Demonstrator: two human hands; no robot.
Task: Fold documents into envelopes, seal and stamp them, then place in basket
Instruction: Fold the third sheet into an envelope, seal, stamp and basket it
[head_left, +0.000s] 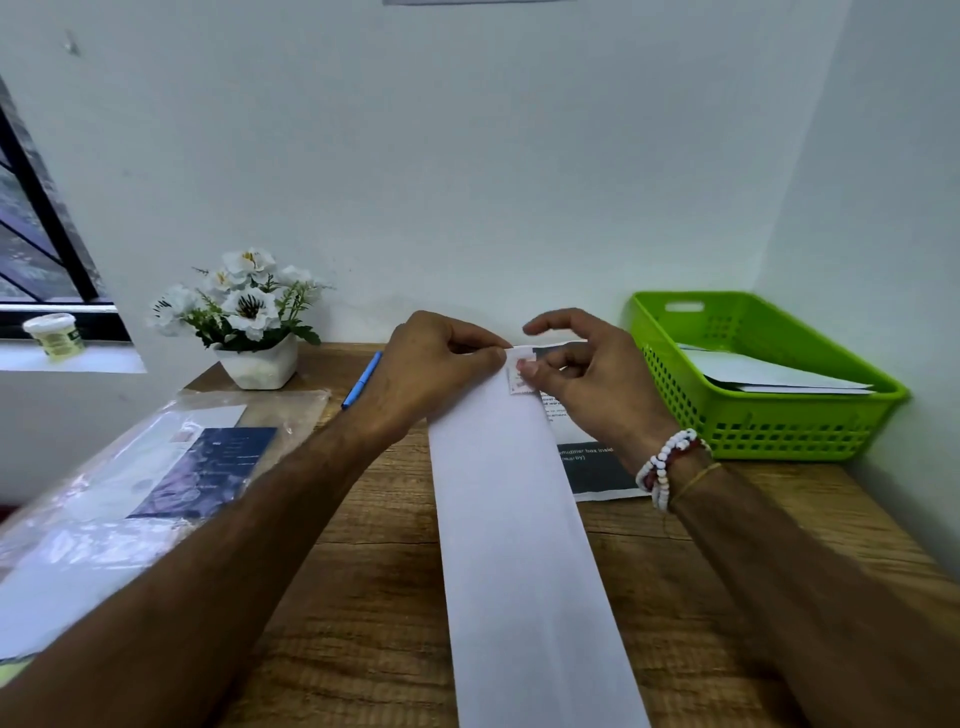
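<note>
A long white envelope (514, 530) lies lengthwise on the wooden desk (363, 623), running away from me. A small stamp (517, 376) sits at its far right corner. My left hand (431, 364) rests on the far end of the envelope, its fingers curled, with the fingertips at the stamp's upper edge. The thumb of my right hand (587, 374) presses on the stamp, the other fingers raised and loosely bent. A green plastic basket (779, 431) stands at the right and holds white envelopes (769, 376).
A printed sheet (597, 467) lies under the envelope's right side. At the left are a clear plastic sleeve with papers and a dark blue card (208, 467), a blue pen (363, 384) and a white flower pot (260, 364). Walls close the back and right.
</note>
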